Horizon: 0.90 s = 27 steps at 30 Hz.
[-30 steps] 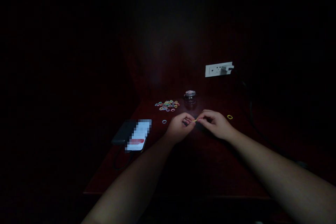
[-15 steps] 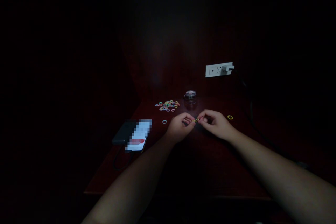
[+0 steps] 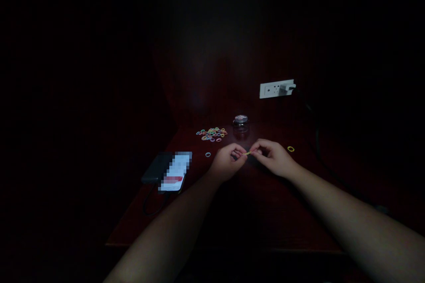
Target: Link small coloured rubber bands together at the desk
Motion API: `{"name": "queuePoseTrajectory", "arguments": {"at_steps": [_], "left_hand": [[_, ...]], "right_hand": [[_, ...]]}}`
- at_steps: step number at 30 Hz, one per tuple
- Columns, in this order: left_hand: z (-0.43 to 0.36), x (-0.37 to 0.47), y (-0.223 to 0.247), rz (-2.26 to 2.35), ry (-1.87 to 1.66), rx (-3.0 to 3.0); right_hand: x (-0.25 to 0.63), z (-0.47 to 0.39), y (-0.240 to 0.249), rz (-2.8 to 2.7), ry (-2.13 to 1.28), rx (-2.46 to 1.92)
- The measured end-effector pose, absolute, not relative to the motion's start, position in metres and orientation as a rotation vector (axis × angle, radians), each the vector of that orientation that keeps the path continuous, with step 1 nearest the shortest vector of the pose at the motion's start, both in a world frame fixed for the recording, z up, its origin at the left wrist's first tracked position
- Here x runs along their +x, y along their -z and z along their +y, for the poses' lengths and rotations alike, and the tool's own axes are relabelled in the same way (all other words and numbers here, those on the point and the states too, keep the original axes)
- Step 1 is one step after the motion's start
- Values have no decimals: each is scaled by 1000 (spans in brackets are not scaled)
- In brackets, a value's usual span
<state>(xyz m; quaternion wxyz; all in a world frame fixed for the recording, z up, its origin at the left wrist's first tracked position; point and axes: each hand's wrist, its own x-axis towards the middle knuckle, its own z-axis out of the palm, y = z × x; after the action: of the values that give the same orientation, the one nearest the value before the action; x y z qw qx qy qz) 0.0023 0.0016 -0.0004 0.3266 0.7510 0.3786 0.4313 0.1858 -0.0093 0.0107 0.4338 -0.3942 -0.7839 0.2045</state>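
Between the fingertips of both hands is a small yellow elastic band (image 3: 248, 153), drawn into a narrow strip. My left hand (image 3: 229, 160) pinches its left end, and my right hand (image 3: 271, 155) pinches its right end. Part of the band is hidden by the fingers. Beyond the left hand lies a loose pile of small coloured elastic bands (image 3: 212, 133). One pale blue band (image 3: 207, 154) rests apart, left of the left hand. Another yellow band (image 3: 291, 149) lies just right of the right hand.
A clear lidded jar (image 3: 241, 124) stands behind the hands. At the left of the dark red table (image 3: 133, 225) lie a lit phone (image 3: 177, 170) and a dark flat box (image 3: 156, 169) with a cable. A wall socket (image 3: 272, 89) holds a plug, its cord (image 3: 318, 137) running down right.
The yellow band between the hands has gone from a small open loop to a narrower, flatter strip. Both hands stay in nearly the same place.
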Motion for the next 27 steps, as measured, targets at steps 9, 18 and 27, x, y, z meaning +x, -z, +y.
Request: {"name": "queuePoseTrajectory", "arguments": {"at_steps": [9,18,27], "left_hand": [[3,1,2,989,-1132,1984],[3,2,2,978,-1151,1986],[3,2,1,980,-1127,1970]], "right_hand": [[186,-8,-12,-1957,-458,-1002],[185,-9,-10,-1921,-533,-1012],[185,-9,-13,-1940,-488,-1020]]}}
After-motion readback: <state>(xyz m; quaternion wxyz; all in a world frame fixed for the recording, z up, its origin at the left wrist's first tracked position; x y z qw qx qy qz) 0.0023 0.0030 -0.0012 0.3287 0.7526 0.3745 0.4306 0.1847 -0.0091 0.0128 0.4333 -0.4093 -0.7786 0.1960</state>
